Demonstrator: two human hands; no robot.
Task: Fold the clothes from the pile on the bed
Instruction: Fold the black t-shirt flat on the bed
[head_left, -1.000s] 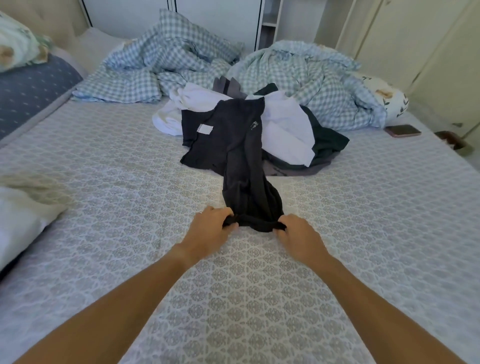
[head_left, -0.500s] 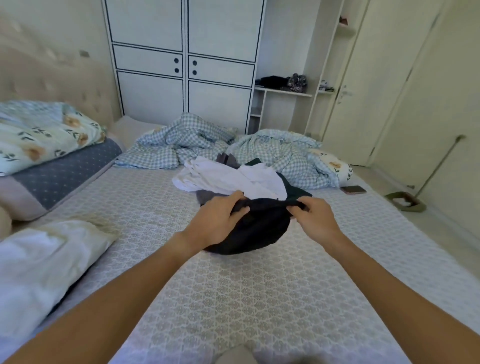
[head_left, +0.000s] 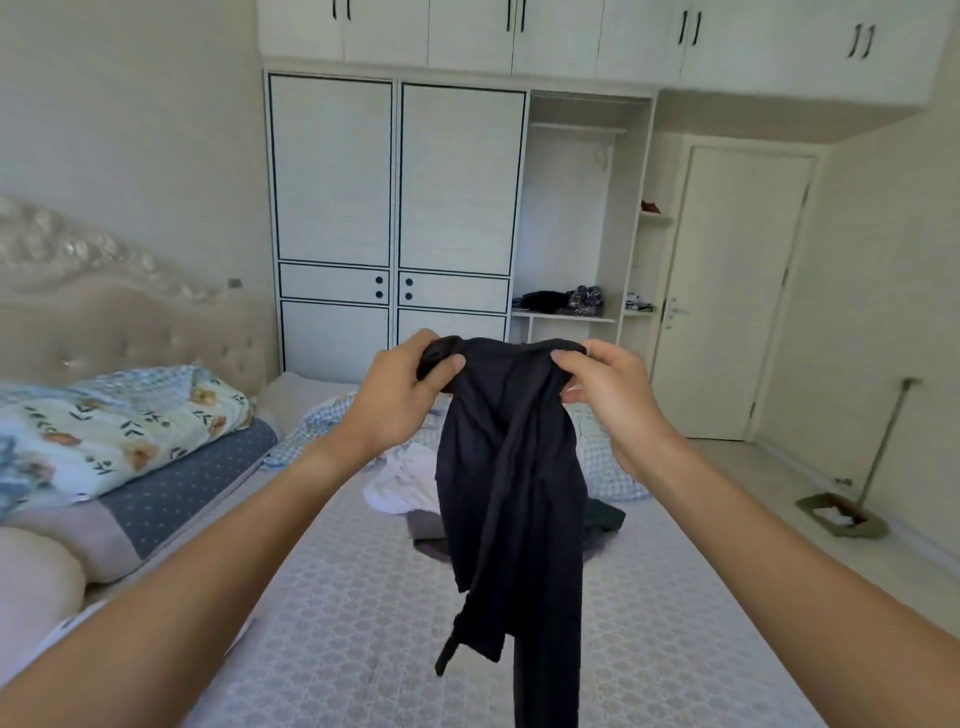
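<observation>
Both the left hand (head_left: 400, 395) and right hand (head_left: 605, 395) pinch the black garment (head_left: 511, 493), dangling twisted below the fingers; shaking it flat looks next.

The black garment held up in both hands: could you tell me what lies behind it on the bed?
Behind the black garment a white piece, grey cloth and a dark green edge show; the pile's middle is covered.

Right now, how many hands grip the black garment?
2. The left hand grips one top corner of the black garment; the right hand pinches the other.
</observation>
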